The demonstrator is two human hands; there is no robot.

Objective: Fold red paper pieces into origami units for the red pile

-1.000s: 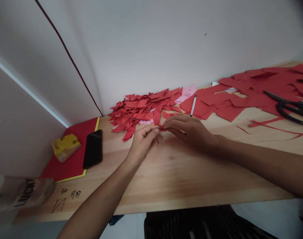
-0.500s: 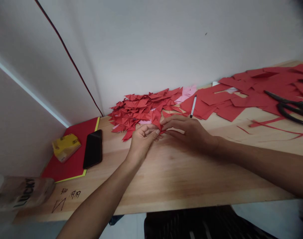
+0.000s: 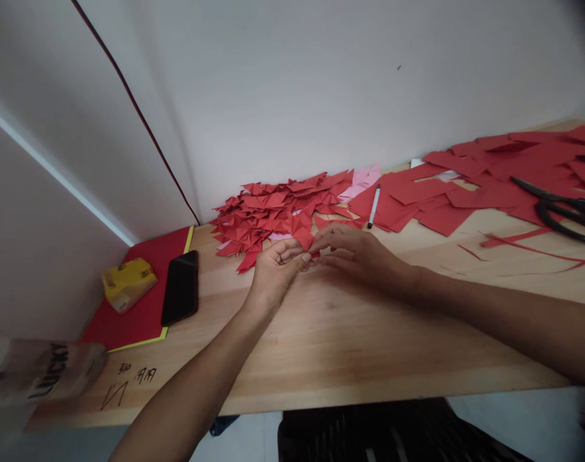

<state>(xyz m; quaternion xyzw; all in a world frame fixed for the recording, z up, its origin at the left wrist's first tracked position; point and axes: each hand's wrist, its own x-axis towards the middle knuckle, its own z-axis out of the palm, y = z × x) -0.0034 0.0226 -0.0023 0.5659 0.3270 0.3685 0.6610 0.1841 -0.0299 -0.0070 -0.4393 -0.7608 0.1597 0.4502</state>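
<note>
My left hand [image 3: 279, 264] pinches a small folded piece of red paper [image 3: 314, 254] between thumb and fingers, just above the wooden table. From the other side, my right hand [image 3: 362, 251] has its fingertips closed on the same paper. The fingers cover most of the piece, so its folds cannot be made out. Directly behind my hands lies a heap of folded red paper pieces [image 3: 268, 215] with pointed corners. Some pink paper [image 3: 364, 181] shows at the heap's right end.
Flat red paper sheets [image 3: 494, 173] spread along the wall at right, with black scissors [image 3: 562, 208] and thin paper strips [image 3: 537, 247]. A marker [image 3: 374, 206] lies nearer the middle. At left are a phone [image 3: 181, 289], a yellow packet [image 3: 129, 284] and a "LUCKY" container [image 3: 52, 372].
My right fingers have shifted slightly around the red paper, and a small gap now shows between thumb and forefinger. My left hand keeps its hold almost unmoved.
</note>
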